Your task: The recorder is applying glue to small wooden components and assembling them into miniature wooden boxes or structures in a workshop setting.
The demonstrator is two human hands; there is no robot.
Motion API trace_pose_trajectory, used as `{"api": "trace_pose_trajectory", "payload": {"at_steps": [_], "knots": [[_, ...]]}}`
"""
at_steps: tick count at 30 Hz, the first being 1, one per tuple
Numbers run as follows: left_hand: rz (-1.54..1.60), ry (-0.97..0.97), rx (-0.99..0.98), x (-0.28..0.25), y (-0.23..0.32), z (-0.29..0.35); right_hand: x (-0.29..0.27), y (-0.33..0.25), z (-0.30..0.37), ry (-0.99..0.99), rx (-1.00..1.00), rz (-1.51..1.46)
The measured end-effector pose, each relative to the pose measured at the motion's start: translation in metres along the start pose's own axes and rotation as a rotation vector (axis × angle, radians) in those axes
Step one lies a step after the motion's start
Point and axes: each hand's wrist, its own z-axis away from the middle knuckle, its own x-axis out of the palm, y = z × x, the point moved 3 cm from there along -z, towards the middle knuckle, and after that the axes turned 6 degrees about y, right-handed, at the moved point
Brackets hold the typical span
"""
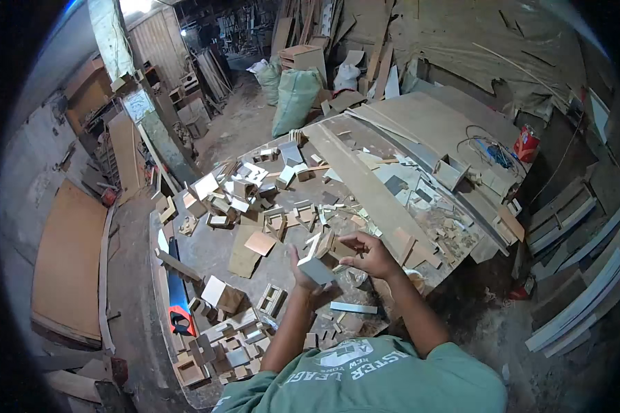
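My left hand (303,277) is closed on a small wooden block assembly with a smooth pale grey face (316,270), held above the near middle of the workbench. Just to its right, my right hand (370,257) has its thumb and fingers apart in a curve, close to the assembly; any contact is hard to make out. Small wooden frame pieces (326,245) show just beyond the hands. On the bench left of them lie a light brown square panel (260,242) and a small open wooden frame (272,300). A pale strip (353,308) lies nearer me.
Many small wooden box pieces (235,191) clutter the workbench (238,289). A handsaw (178,303) with a blue blade lies along its left edge. Long boards (365,180) stretch across the right side, near a red can (526,144). Green sacks (297,102) stand beyond.
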Motion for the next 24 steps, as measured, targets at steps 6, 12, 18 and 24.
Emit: {"api": "trace_pose_trajectory", "payload": {"at_steps": [6, 12, 18, 24], "knots": [[-0.422, 0.216, 0.05, 0.011, 0.035, 0.01, -0.003, 0.001, 0.014, -0.091, 0.05, 0.122], [-0.77, -0.135, 0.194, 0.026, 0.059, 0.008, 0.011, 0.032, 0.025, 0.046, -0.07, -0.087], [-0.953, -0.297, 0.369, 0.065, 0.073, 0.019, 0.014, 0.004, 0.036, 0.057, -0.197, 0.088], [-1.644, -0.345, 0.749, 0.133, 0.084, 0.037, 0.015, 0.015, 0.041, 0.179, -0.204, 0.129]]}}
